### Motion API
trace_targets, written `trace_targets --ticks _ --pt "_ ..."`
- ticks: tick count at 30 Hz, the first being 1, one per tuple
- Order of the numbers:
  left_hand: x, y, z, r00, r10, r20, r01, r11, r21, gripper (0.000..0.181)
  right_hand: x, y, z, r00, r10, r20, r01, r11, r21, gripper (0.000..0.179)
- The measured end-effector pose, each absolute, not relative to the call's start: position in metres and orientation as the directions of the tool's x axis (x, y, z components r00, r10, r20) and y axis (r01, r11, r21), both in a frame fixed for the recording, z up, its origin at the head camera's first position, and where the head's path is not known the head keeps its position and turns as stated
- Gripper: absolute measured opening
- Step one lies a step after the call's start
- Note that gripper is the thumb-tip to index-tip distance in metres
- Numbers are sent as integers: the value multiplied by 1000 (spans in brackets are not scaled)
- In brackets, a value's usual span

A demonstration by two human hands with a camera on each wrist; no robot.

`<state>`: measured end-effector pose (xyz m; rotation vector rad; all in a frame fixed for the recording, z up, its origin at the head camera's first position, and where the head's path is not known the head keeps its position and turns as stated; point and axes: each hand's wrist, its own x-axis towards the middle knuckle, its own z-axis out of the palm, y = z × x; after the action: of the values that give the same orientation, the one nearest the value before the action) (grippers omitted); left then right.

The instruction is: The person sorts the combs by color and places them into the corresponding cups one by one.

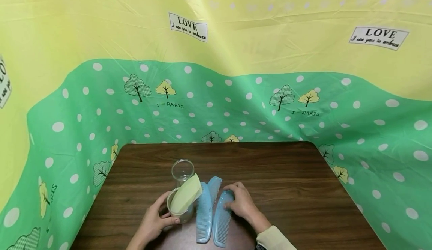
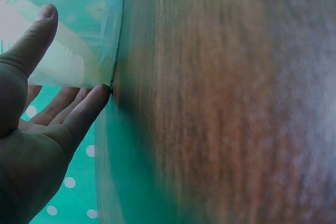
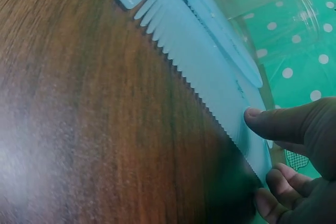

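My left hand (image 1: 153, 220) holds a clear plastic cup (image 1: 185, 217), thumb on one side and fingers on the other. A pale yellow, block-like piece (image 1: 185, 195) leans in the cup and sticks out past its rim; its kind is unclear. With thumb and fingertips, my right hand (image 1: 243, 203) pinches the far end of a light blue comb (image 1: 221, 220). That comb (image 3: 194, 61) lies flat on the table in the right wrist view. Left of it lies a second blue comb (image 1: 203, 214), and a third blue comb (image 1: 215, 186) is partly covered behind them.
Another clear cup (image 1: 183, 170) stands just behind the held cup. The dark wooden table (image 1: 287, 175) extends to both sides and behind the combs. Green and yellow patterned cloth (image 1: 236, 107) hangs around the table's back and sides.
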<state>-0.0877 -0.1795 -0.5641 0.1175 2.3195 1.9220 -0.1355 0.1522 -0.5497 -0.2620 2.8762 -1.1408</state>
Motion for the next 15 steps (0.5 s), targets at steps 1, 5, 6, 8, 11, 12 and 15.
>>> trace_targets --ticks 1,5,6,8,11,12,15 --pt "-88 -180 -564 -989 141 -49 -22 188 982 97 -136 152 -550 -986 -166 34 -145 719 -680 53" --pt "-88 -180 -564 -989 139 -44 -17 189 982 97 -137 152 -553 -988 -148 48 -141 725 -674 58" --pt "-88 -180 -565 -989 138 -44 -18 188 982 97 -138 152 -554 -988 -145 48 -139 728 -671 59" --pt "-88 -180 -565 -989 139 -40 -14 188 982 97 -139 153 -554 -988 -146 49 -142 735 -663 59" --pt "-89 -180 -566 -989 143 -38 -10 189 982 97 -140 154 -554 -987 -156 48 -151 754 -640 58" --pt "-89 -180 -566 -989 144 -37 -9 190 982 97 -141 155 -554 -986 -160 48 -154 759 -633 58" --pt "-89 -181 -566 -988 148 -33 -4 191 982 97 -142 155 -555 -986 -161 40 -150 771 -619 59"
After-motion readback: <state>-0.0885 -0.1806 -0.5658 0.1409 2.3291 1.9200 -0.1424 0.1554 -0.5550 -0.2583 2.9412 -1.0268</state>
